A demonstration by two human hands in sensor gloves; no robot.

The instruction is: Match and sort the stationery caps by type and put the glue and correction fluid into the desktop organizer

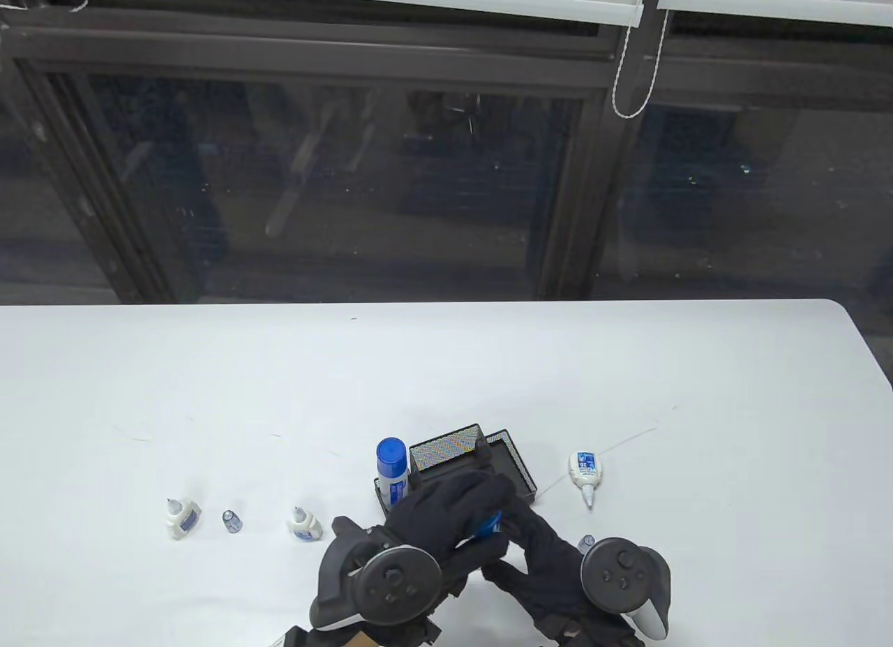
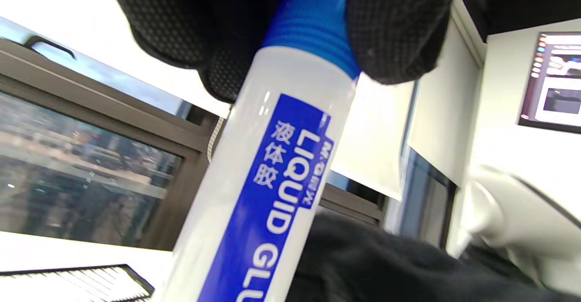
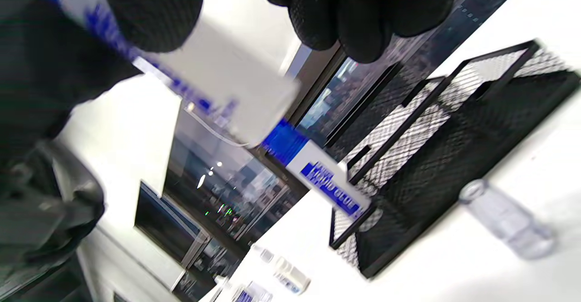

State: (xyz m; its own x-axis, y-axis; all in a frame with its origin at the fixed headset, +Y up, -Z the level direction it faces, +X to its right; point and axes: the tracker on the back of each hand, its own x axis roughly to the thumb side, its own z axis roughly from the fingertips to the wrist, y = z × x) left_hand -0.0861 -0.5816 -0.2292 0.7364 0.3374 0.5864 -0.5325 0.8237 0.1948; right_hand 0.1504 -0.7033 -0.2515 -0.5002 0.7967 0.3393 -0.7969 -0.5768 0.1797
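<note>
Both hands meet over the table just in front of the black mesh organizer [image 1: 509,458]. My left hand [image 1: 469,509] pinches the ribbed blue cap [image 2: 313,20] of a white liquid glue bottle [image 2: 272,179]. Around that bottle's body [image 3: 213,84], my right hand [image 1: 524,535] curls from below. A second glue bottle [image 1: 392,467] with its blue cap on stands in the organizer's left compartment. Three uncapped correction fluid bottles lie on the table: two at the left [image 1: 183,518] [image 1: 305,523], one at the right [image 1: 584,470]. Two clear caps [image 1: 231,521] [image 1: 586,541] lie loose.
The white table [image 1: 628,368] stretches wide behind and to both sides of the organizer. Its right edge curves off at the far right. A dark window wall stands behind it.
</note>
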